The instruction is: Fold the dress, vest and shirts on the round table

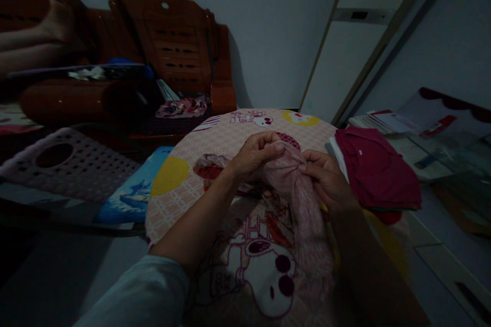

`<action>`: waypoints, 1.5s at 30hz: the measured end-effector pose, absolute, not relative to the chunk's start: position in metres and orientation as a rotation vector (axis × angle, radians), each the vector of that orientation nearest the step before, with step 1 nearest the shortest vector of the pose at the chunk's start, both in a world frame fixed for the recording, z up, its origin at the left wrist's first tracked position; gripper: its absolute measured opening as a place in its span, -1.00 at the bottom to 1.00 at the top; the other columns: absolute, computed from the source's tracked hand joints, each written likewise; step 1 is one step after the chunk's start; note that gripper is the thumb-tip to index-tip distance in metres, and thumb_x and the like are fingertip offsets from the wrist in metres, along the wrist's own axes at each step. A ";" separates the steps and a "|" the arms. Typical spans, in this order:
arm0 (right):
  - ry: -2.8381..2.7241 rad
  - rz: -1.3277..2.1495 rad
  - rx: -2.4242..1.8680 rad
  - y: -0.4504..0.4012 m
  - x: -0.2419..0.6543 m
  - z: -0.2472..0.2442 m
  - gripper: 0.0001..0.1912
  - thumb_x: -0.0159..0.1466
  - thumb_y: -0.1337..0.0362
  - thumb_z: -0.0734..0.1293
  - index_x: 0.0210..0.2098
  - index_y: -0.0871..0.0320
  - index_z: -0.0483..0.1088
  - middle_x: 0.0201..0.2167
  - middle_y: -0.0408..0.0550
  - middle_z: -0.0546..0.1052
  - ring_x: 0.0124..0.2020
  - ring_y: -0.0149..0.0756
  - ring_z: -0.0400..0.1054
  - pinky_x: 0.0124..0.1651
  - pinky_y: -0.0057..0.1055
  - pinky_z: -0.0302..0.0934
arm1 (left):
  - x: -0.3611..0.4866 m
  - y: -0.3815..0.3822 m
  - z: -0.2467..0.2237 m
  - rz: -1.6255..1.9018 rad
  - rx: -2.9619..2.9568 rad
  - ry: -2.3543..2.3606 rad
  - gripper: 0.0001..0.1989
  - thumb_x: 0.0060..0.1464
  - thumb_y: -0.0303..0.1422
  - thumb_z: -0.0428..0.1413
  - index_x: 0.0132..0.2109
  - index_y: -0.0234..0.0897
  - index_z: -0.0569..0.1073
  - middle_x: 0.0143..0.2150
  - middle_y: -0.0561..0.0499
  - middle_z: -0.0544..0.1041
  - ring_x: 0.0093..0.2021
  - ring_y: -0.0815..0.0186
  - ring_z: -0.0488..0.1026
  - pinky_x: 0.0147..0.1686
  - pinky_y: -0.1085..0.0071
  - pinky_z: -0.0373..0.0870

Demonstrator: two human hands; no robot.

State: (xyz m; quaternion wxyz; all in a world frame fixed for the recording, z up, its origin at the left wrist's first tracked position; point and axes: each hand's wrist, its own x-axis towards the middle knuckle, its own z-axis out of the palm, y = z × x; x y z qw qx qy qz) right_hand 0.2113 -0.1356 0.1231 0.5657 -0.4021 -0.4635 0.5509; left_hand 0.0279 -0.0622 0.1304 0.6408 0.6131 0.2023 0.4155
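Observation:
A pale pink garment (312,230) is stretched between my two hands above a round table. My left hand (258,153) grips its upper part, thumb pressed on the cloth. Close by on the right, my right hand (326,173) pinches a gathered spot of the same fabric. One long piece of it hangs down toward me. Under and beside it lies a red and brown patterned cloth (276,214), partly hidden by my left forearm; I cannot tell whether it belongs to the pink garment.
The round table has a cartoon-dog tablecloth (172,209). Folded dark red clothes (378,163) are stacked at its right. A wooden bench (172,46) stands behind, with a person's bare foot (57,15) at left. A woven plastic chair (72,163) and blue cushion (132,191) are left.

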 end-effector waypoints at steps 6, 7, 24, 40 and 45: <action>-0.997 1.242 -0.958 -0.136 0.203 0.125 -0.89 -0.06 0.41 0.39 -0.50 0.11 0.47 -0.59 -0.20 0.48 -0.56 -0.40 0.29 -0.49 -0.47 0.18 | 0.029 -0.062 0.132 1.015 1.427 0.457 -0.56 -0.08 -0.08 0.33 -0.38 -0.29 0.32 -0.51 0.14 0.30 -0.55 0.52 0.19 -0.56 0.56 0.07; -0.988 1.240 -0.955 -0.135 0.202 0.124 -0.88 -0.07 0.42 0.38 -0.51 0.11 0.46 -0.59 -0.20 0.47 -0.56 -0.39 0.29 -0.49 -0.47 0.18 | 0.030 -0.063 0.132 1.038 1.418 0.465 -0.57 -0.07 -0.07 0.33 -0.38 -0.29 0.32 -0.52 0.15 0.30 -0.55 0.52 0.18 -0.56 0.56 0.07; -1.028 0.817 -0.985 -0.134 0.191 0.114 -0.76 0.09 0.12 0.50 -0.42 0.11 0.44 -0.57 -0.24 0.46 -0.59 -0.43 0.26 -0.50 -0.47 0.17 | 0.040 -0.071 0.132 1.167 1.474 0.511 -0.59 -0.02 -0.05 0.29 -0.36 -0.30 0.36 -0.55 0.18 0.23 -0.58 0.52 0.07 -0.57 0.51 -0.06; -1.134 0.879 -1.012 -0.139 0.192 0.119 -0.80 0.15 0.12 0.47 -0.38 0.09 0.45 -0.53 -0.21 0.50 -0.56 -0.41 0.31 -0.48 -0.46 0.22 | 0.037 -0.067 0.135 1.192 1.408 0.467 -0.58 -0.05 -0.08 0.33 -0.39 -0.29 0.34 -0.54 0.16 0.27 -0.56 0.51 0.14 -0.55 0.53 0.06; -1.125 0.917 -1.000 -0.138 0.193 0.117 -0.82 0.14 0.14 0.47 -0.39 0.08 0.45 -0.52 -0.21 0.51 -0.56 -0.41 0.33 -0.48 -0.46 0.22 | 0.037 -0.066 0.133 1.017 1.196 0.493 -0.54 -0.13 -0.07 0.37 -0.43 -0.28 0.31 -0.52 0.14 0.34 -0.54 0.49 0.25 -0.54 0.54 0.17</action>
